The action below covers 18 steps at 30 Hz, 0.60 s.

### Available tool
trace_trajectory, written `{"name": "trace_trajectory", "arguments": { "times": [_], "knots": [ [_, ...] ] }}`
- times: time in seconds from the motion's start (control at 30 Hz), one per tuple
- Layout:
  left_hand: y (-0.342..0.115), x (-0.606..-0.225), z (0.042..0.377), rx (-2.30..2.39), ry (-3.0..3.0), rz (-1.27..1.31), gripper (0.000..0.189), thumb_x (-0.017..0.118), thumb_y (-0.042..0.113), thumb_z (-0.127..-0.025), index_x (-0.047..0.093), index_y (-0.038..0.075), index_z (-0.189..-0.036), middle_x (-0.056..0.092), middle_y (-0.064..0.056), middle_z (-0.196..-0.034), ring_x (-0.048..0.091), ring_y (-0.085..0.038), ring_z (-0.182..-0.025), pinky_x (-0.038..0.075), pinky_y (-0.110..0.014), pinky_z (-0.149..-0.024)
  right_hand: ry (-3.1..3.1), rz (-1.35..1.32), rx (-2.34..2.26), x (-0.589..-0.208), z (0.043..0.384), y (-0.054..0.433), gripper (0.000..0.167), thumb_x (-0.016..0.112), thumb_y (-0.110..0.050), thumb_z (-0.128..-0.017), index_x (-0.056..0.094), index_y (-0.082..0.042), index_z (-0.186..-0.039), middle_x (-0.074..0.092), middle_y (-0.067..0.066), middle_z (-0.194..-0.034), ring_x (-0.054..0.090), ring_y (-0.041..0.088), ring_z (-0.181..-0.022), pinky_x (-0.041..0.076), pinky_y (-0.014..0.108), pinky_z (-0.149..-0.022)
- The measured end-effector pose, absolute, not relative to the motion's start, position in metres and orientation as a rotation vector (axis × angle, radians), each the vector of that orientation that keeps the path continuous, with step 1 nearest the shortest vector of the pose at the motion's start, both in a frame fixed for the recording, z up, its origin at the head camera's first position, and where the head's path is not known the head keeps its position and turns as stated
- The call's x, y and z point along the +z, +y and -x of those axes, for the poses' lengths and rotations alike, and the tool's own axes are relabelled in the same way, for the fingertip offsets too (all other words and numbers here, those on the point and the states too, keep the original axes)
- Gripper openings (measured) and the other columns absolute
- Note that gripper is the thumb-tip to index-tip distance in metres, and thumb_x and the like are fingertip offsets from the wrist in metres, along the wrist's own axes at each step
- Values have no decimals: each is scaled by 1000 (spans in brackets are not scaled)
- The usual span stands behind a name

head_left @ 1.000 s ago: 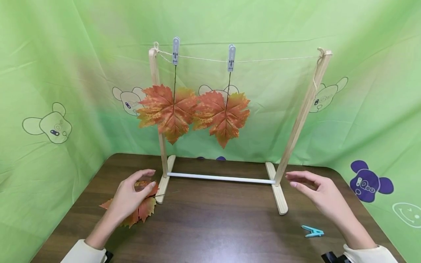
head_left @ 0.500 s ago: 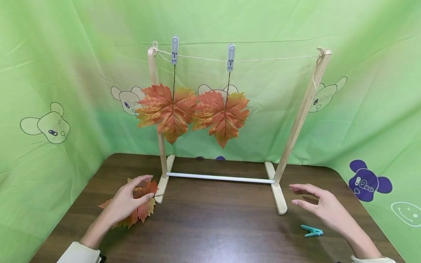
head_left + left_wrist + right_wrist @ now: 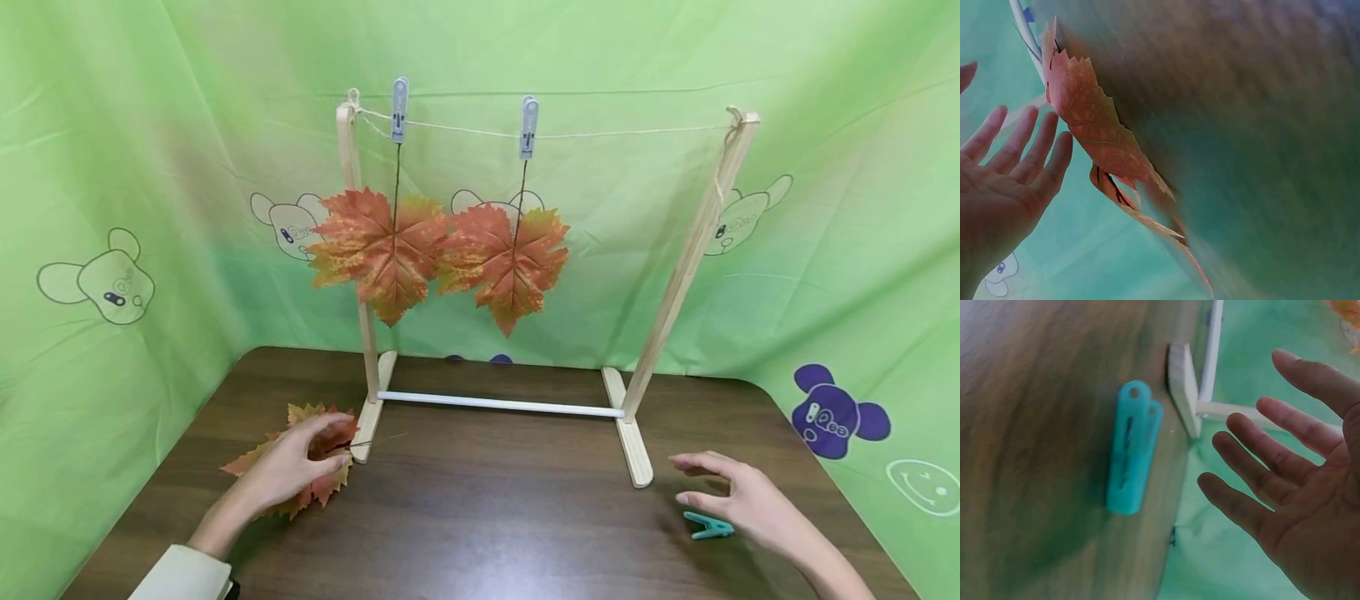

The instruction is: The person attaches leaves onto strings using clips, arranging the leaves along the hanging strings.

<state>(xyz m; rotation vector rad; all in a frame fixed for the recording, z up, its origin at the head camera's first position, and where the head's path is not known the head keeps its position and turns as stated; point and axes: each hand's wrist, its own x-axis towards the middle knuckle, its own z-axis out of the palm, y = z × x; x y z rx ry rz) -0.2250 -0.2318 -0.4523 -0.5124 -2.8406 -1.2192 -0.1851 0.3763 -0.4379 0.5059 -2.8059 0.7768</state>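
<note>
My left hand hovers over an orange-red artificial maple leaf lying on the table at the left, its fingers relaxed and apart. The left wrist view shows that leaf just beyond the fingertips, with nothing held. On the right, my right hand hangs above a turquoise clothespin, fingers loosely spread and holding nothing. In the right wrist view the clothespin lies on the wood, apart from the fingers. Part of the leaf is hidden under my left hand.
A wooden stand carries a string between two posts, joined low by a white rod. Grey clothespins hold two maple leaves by their stems. Green printed cloth surrounds the brown table.
My right hand has come down and nearer, now overlapping the turquoise clothespin's edge. The left hand has lowered slightly over the leaf. Hanging leaves stay in place.
</note>
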Motion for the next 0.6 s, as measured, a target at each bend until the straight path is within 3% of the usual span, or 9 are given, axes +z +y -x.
{"name": "trace_trajectory", "arguments": {
  "times": [0.1, 0.2, 0.33, 0.6],
  "knots": [
    [-233, -453, 228, -1238, -2847, 540, 50, 77, 21, -97, 61, 4, -142, 71, -10, -125, 66, -31, -118, 55, -44, -97, -2827, -494, 744, -443, 185, 381, 41, 90, -17, -80, 76, -8, -117, 77, -12, -111, 63, -11, -100, 47, 10, -81],
    [-234, -454, 230, -1274, -2846, 584, 50, 77, 19, -96, 62, 1, -140, 71, -11, -124, 66, -32, -115, 56, -41, -95, -2864, -466, 712, -446, 184, 384, 42, 91, -19, -79, 76, -9, -117, 79, -2, -112, 63, -10, -100, 51, 17, -80],
    [-234, -454, 233, -1309, -2840, 660, 50, 77, 15, -96, 60, -3, -140, 71, -15, -125, 66, -34, -115, 57, -42, -95, -2904, -459, 698, -450, 184, 387, 43, 91, -20, -80, 75, -9, -118, 78, 9, -114, 63, -10, -100, 55, 25, -80],
    [-225, -448, 242, -1288, -2893, 701, 48, 77, 10, -95, 60, -4, -138, 70, -16, -121, 66, -33, -113, 57, -45, -94, -2882, -501, 680, -459, 184, 389, 43, 92, -20, -75, 76, -8, -114, 78, 12, -112, 61, -11, -98, 56, 26, -80]
  ]
}}
